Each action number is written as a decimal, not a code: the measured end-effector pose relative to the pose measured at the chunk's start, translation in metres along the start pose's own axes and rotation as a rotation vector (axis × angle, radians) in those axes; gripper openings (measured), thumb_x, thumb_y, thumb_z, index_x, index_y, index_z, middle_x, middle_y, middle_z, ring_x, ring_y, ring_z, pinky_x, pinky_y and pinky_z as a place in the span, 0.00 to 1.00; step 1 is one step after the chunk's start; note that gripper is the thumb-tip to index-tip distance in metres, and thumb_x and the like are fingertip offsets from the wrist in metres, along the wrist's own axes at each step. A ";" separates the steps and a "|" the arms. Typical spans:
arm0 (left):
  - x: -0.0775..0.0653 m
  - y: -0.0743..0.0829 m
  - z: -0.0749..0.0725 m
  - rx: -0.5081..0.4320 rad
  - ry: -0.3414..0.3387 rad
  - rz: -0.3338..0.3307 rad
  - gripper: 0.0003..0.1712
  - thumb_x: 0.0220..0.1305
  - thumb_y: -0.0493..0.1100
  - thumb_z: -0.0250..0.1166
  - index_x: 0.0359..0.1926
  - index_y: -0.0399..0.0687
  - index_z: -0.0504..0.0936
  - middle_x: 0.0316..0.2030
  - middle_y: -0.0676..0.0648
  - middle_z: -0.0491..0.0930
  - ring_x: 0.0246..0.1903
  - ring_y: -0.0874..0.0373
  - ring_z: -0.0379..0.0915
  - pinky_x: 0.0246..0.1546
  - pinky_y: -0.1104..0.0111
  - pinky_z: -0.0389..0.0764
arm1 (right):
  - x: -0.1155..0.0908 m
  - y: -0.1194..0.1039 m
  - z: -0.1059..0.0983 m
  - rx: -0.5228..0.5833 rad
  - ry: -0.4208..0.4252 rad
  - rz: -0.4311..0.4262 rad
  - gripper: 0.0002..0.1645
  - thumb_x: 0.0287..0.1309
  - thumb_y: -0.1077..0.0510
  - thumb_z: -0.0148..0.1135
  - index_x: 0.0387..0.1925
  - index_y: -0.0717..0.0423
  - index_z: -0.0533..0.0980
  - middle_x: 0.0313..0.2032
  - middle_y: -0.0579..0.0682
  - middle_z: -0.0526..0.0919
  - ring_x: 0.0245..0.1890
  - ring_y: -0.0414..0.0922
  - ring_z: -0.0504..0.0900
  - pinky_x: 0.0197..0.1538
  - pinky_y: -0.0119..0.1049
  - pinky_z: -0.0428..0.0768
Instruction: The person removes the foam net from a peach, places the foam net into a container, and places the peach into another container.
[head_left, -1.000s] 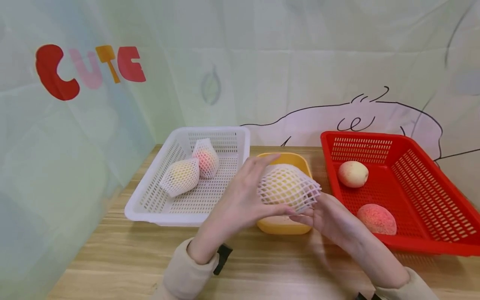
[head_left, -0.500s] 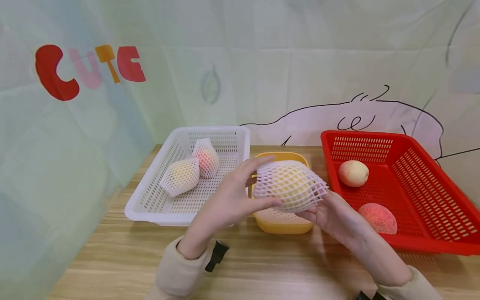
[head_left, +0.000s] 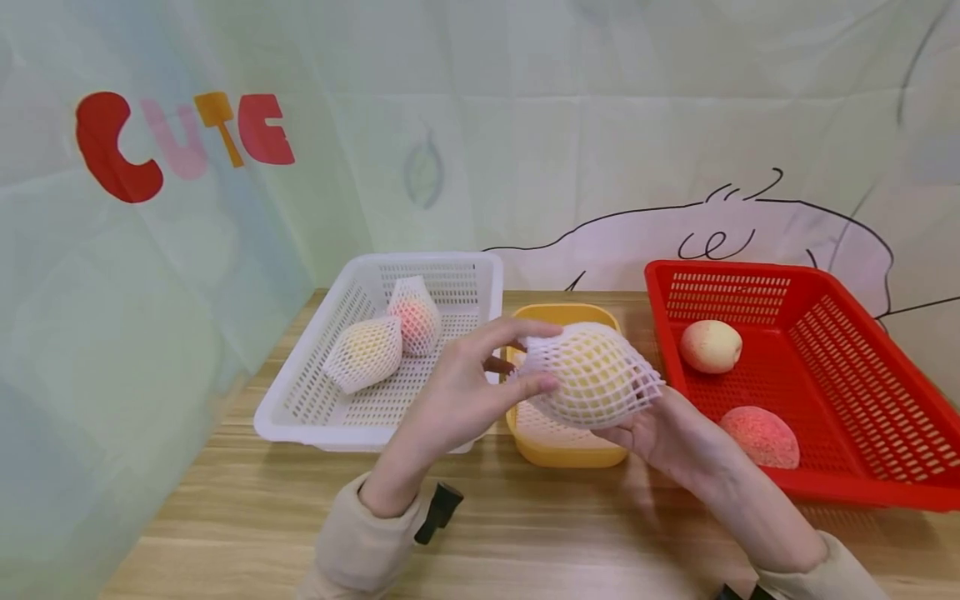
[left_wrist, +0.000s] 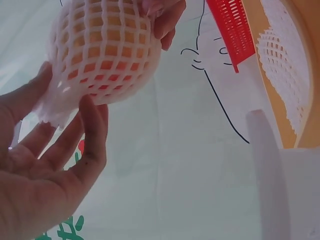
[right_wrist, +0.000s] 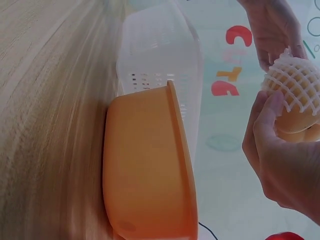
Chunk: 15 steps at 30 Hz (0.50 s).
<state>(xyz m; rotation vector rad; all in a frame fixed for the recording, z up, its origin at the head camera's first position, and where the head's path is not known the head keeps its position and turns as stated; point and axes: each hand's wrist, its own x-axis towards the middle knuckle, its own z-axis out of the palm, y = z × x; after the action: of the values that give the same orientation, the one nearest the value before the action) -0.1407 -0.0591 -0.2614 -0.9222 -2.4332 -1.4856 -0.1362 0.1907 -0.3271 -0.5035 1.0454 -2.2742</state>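
Note:
A yellow peach with a red blush sits inside a white foam net (head_left: pixel 596 375), held up over the yellow basket (head_left: pixel 570 458) in the head view. My left hand (head_left: pixel 468 383) pinches the gathered left end of the net between thumb and fingers; the left wrist view shows that end bunched at the fingertips. Cupping the peach from the right and below, my right hand (head_left: pixel 675 437) grips it with curled fingers. Its fingertips are partly hidden behind the net in the head view. In the right wrist view, bare peach skin (right_wrist: pixel 295 122) shows at the net's open end.
To the left stands a white basket (head_left: pixel 330 435) with two netted peaches (head_left: pixel 365 354). A red basket (head_left: pixel 855 492) on the right holds a pale peach (head_left: pixel 711 347) and a pink one (head_left: pixel 761 437). More white foam nets (left_wrist: pixel 287 65) lie in the yellow basket.
My left hand has drawn from around the fruit to the net's left end, which is now gathered to a narrow tip. The netted peach has shifted slightly right.

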 end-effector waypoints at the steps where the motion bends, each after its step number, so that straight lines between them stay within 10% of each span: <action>1: 0.000 0.000 0.001 0.001 0.011 0.002 0.23 0.54 0.43 0.72 0.52 0.54 0.81 0.48 0.54 0.83 0.43 0.60 0.74 0.40 0.70 0.82 | 0.000 0.000 0.000 -0.002 -0.013 -0.001 0.21 0.74 0.53 0.35 0.62 0.45 0.68 0.58 0.46 0.78 0.58 0.44 0.78 0.63 0.38 0.75; 15: -0.001 0.001 0.005 -0.026 0.128 0.076 0.12 0.57 0.41 0.69 0.44 0.50 0.85 0.39 0.52 0.84 0.37 0.62 0.73 0.34 0.70 0.81 | 0.001 0.002 0.001 -0.004 -0.036 0.036 0.22 0.75 0.51 0.32 0.63 0.44 0.65 0.57 0.45 0.78 0.57 0.43 0.78 0.61 0.39 0.76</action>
<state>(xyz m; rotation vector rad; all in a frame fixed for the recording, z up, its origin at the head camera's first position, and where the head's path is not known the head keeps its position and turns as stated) -0.1385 -0.0546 -0.2633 -0.8846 -2.2692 -1.5048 -0.1353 0.1888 -0.3274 -0.5210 1.0335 -2.2241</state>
